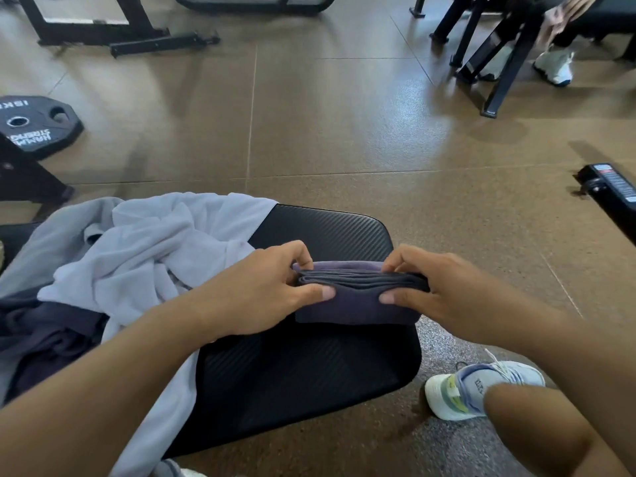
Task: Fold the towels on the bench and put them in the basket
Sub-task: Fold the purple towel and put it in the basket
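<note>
Both hands pinch a folded dark purple towel (pixel 358 304) (soft, stacked layers) over the ribbed black bench (pixel 309 373): left hand (pixel 261 290) and right hand (pixel 444 287) at opposite ends. Rumpled pale towels (pixel 137 249) lie alongside.

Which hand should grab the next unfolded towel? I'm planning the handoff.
Left, probably. The left hand grips the folded dark towel right beside the crumpled light towel; the right hand is farther away.

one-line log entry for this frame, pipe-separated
step: folding | left hand: grips dark folded towel | right hand: grips same towel | on bench | unfolded: grey towel | basket: not visible
</note>
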`<action>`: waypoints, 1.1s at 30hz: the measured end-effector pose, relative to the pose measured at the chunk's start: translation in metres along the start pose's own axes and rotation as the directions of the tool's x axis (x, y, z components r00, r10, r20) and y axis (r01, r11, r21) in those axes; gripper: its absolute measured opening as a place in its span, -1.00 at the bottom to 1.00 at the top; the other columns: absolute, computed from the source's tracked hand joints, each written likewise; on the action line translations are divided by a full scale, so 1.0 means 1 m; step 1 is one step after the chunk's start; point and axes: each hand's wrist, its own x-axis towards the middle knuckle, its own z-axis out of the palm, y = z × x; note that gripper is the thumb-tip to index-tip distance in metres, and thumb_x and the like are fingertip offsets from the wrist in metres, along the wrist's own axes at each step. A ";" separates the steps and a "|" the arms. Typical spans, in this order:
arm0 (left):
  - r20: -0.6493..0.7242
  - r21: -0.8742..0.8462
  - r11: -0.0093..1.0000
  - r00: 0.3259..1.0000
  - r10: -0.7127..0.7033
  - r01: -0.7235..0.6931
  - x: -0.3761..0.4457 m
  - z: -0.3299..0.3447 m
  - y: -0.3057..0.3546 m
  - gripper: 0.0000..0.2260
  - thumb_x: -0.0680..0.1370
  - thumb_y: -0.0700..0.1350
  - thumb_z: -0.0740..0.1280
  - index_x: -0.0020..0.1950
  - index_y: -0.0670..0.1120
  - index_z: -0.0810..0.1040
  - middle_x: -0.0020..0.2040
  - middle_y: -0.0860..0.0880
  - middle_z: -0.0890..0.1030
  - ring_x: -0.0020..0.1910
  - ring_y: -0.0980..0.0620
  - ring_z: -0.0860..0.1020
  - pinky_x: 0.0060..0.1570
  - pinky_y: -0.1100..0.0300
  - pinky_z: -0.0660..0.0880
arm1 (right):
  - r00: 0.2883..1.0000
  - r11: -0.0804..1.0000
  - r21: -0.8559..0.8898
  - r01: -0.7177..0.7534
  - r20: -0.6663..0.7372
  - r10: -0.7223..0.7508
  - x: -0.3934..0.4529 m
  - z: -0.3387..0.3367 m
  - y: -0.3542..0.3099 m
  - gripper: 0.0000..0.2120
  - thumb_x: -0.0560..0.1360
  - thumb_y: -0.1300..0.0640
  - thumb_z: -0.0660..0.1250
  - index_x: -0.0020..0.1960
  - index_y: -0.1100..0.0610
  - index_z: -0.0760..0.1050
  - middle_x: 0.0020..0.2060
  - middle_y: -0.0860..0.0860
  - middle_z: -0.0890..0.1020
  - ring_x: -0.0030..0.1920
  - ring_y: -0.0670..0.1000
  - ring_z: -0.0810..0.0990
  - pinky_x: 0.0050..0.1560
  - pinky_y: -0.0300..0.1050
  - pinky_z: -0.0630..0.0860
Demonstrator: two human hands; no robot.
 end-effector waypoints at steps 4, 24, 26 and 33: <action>-0.080 -0.066 0.997 0.996 -0.044 0.039 0.005 0.003 -0.005 -0.82 0.58 0.13 0.38 -0.10 0.07 0.50 -0.44 0.06 0.58 -0.45 0.08 0.47 -0.28 0.14 0.44 | 0.996 0.997 0.057 -0.042 -0.070 0.046 0.013 0.003 0.006 -0.86 0.52 -0.04 0.44 0.05 -0.11 0.57 -0.17 -0.20 0.66 -0.13 -0.20 0.57 -0.12 -0.30 0.44; -0.061 0.089 0.989 0.992 -0.111 0.116 0.017 0.003 -0.013 -0.70 0.48 0.25 0.43 0.04 0.08 0.58 -0.08 0.14 0.63 -0.09 0.20 0.56 -0.08 0.28 0.44 | 0.951 0.952 0.051 -0.303 0.082 0.299 0.027 -0.010 0.014 -0.61 0.30 -0.27 0.54 -0.03 -0.05 0.60 -0.09 -0.06 0.70 -0.13 -0.07 0.65 0.02 -0.01 0.59; -0.020 0.017 0.995 0.995 -0.097 0.097 0.016 0.001 -0.011 -0.70 0.45 0.19 0.50 -0.01 0.05 0.54 -0.15 0.10 0.67 -0.20 0.20 0.58 -0.16 0.29 0.47 | 0.956 0.959 0.081 -0.270 0.143 0.257 0.023 -0.013 0.011 -0.57 0.27 -0.23 0.59 -0.01 -0.04 0.55 -0.07 -0.08 0.69 -0.15 -0.11 0.66 0.01 -0.03 0.61; 0.047 -0.073 0.997 0.999 -0.025 0.028 0.013 -0.001 -0.006 -0.75 0.47 0.07 0.54 0.08 0.07 0.60 -0.20 0.18 0.69 -0.28 0.25 0.60 -0.21 0.38 0.50 | 0.986 0.987 0.126 -0.095 0.150 0.076 0.018 0.002 0.001 -0.37 0.26 -0.26 0.60 0.28 -0.23 0.49 0.11 -0.28 0.64 0.12 -0.28 0.59 0.18 -0.26 0.50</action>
